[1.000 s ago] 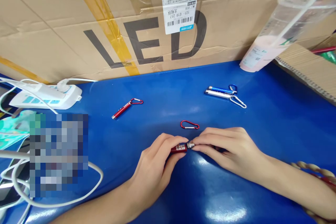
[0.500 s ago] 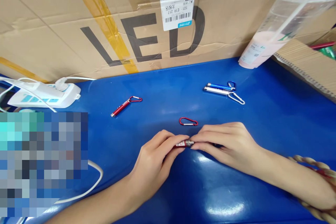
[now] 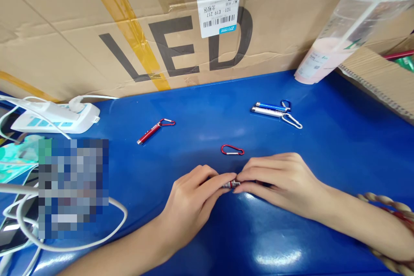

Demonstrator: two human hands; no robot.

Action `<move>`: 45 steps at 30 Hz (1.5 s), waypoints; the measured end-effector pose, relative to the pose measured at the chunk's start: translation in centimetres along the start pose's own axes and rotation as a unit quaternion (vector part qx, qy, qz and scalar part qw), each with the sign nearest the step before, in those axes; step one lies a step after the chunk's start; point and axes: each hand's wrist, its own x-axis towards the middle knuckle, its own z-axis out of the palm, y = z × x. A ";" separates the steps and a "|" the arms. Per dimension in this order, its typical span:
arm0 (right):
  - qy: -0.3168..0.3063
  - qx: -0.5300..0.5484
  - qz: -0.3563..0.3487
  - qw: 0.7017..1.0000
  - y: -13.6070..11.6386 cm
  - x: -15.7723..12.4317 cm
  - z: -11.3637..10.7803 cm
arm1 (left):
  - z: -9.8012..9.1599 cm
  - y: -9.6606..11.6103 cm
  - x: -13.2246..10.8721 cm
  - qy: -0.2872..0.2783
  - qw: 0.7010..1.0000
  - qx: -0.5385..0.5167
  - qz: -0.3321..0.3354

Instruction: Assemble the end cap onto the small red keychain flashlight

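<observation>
My left hand [image 3: 194, 196] and my right hand [image 3: 274, 179] meet fingertip to fingertip low on the blue table [image 3: 207, 108], both pinched on a small red keychain flashlight [image 3: 230, 185]. Only a short silver and red piece of it shows between the fingers. A loose red carabiner [image 3: 232, 150] lies just beyond the hands. Farther left rests another red flashlight [image 3: 155, 130] with its clip attached. At the right, a blue flashlight [image 3: 271, 106] and a silver flashlight [image 3: 274, 114] lie side by side.
A large cardboard box [image 3: 181, 30] marked LED stands along the table's far edge. A plastic cup [image 3: 336, 39] with a pink drink and straw stands at the back right beside corrugated cardboard [image 3: 378, 82]. A white power strip [image 3: 54, 118] and white cables [image 3: 64, 241] lie at the left.
My hands have closed in on each other, so less of the red flashlight shows between the fingers. The other flashlights and the carabiner have not moved.
</observation>
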 end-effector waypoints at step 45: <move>-0.060 0.264 0.246 0.931 -0.8 0.5 0.4 | -0.2 -0.1 0.3 -0.098 0.991 -0.069 0.062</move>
